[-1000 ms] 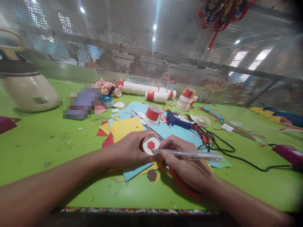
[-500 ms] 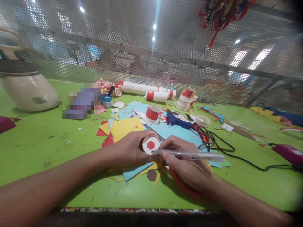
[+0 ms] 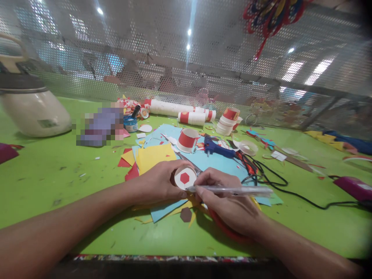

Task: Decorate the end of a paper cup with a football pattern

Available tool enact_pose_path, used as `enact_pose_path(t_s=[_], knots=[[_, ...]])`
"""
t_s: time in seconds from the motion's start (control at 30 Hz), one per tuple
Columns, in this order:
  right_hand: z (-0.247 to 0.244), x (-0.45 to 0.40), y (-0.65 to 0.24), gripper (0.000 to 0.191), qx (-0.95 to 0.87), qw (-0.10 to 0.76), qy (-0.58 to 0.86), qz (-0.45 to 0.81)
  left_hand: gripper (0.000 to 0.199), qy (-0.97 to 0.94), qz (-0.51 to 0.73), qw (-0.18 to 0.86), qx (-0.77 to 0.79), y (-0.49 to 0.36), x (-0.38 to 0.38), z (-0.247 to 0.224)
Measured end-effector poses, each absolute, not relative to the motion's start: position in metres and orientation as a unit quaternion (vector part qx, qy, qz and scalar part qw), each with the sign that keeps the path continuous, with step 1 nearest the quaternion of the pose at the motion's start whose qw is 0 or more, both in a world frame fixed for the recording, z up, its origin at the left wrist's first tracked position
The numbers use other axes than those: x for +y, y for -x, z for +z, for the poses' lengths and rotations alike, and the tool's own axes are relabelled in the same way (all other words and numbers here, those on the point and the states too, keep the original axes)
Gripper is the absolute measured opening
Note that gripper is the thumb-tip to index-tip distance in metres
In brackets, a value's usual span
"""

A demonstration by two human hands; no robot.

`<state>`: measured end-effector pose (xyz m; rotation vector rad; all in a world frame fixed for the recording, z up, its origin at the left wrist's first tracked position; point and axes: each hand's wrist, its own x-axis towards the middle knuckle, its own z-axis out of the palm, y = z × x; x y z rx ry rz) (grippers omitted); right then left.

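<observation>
My left hand (image 3: 161,178) is wrapped round a small paper cup (image 3: 179,183), whose round white end faces me and bears a red hexagon (image 3: 184,178). Pinched in my right hand (image 3: 221,197) is a clear-barrelled pen (image 3: 241,190). Its tip rests at the lower edge of the white disc, just below the hexagon. Under my hands lie sheets of light blue paper (image 3: 162,211) and yellow paper (image 3: 155,155). A brown paper hexagon (image 3: 186,214) sits on the table in front. Partly hidden beneath my right wrist are red-orange scissor handles (image 3: 226,226).
Beyond my hands stand a red-and-white paper cup (image 3: 188,140) and a blue glue gun (image 3: 217,148) with a black cord. Farther back are stacked paper cups (image 3: 171,108), a blue jar (image 3: 130,124) and a roll of tape (image 3: 248,148). A large cream kettle (image 3: 35,108) stands left.
The pen tip has shifted slightly down and left along the lower part of the white disc. My left hand keeps its hold on the cup.
</observation>
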<state>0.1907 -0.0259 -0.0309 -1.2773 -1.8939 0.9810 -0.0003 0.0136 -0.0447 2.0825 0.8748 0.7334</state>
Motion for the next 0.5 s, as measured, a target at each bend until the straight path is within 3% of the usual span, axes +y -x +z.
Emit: enact_pose_path(t_s=[0.5], knots=[[-0.0290,-0.0248,-0.1899,0.005,-0.728,0.312,0.494,0.358,0.032,-0.806,0.288,0.392,0.338,0.0000,0.0133,-0.0454]])
